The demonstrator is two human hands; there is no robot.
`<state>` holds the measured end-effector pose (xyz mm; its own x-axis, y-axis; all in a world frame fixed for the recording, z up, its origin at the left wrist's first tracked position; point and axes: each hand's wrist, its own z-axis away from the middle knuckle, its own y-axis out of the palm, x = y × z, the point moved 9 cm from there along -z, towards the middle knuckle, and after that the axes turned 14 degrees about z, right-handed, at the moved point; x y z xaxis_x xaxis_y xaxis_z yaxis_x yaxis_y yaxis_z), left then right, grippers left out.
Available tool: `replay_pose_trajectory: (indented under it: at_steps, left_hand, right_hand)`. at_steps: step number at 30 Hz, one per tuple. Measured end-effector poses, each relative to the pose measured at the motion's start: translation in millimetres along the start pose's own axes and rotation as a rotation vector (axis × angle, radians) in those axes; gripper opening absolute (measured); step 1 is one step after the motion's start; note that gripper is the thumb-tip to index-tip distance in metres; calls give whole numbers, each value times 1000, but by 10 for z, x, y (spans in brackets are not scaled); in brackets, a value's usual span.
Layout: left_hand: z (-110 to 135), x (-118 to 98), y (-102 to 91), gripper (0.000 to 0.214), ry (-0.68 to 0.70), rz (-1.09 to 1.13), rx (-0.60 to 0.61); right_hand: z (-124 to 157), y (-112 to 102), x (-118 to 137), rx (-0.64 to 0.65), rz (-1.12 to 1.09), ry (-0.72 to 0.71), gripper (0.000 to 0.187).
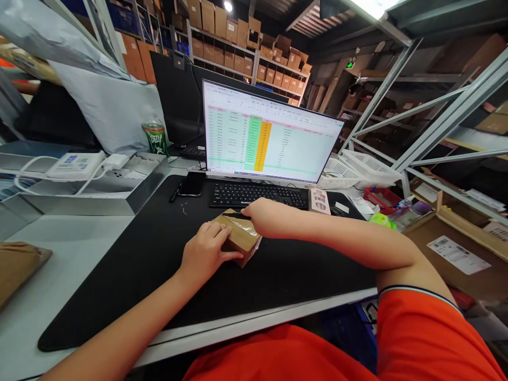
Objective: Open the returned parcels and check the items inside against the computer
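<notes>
A small brown cardboard box [238, 230] with clear, shiny tape on top lies on the black desk mat [159, 275]. My left hand [206, 247] grips its near left side, fingers over the upper edge and thumb along the near face. Over the far end of the box, my right hand [264, 216] is closed around a thin black tool [235, 215], whose tip lies along the box top. Whether this is a cutter or a pen I cannot tell, as the fingers hide most of it.
Behind the box stand a black keyboard [257, 196] and a monitor [273, 137] showing a spreadsheet. A phone [192, 184] and a black pen [175, 192] lie left of the keyboard. To its right is a small printed box [319, 201]. An open carton [456, 248] stands at the right.
</notes>
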<state>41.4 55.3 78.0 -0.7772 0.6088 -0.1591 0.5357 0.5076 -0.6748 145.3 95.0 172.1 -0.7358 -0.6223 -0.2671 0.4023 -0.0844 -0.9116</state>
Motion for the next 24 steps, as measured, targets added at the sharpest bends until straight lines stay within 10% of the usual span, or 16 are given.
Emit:
replay_pose_trajectory:
  at_steps: [13, 24]
  left_hand:
    - [1, 104, 40, 46, -109, 22, 73]
    - [8, 33, -4, 53, -27, -7, 13]
  right_hand:
    - [494, -73, -125, 92, 48, 1, 37]
    - [-40, -135, 87, 10, 91, -64, 31]
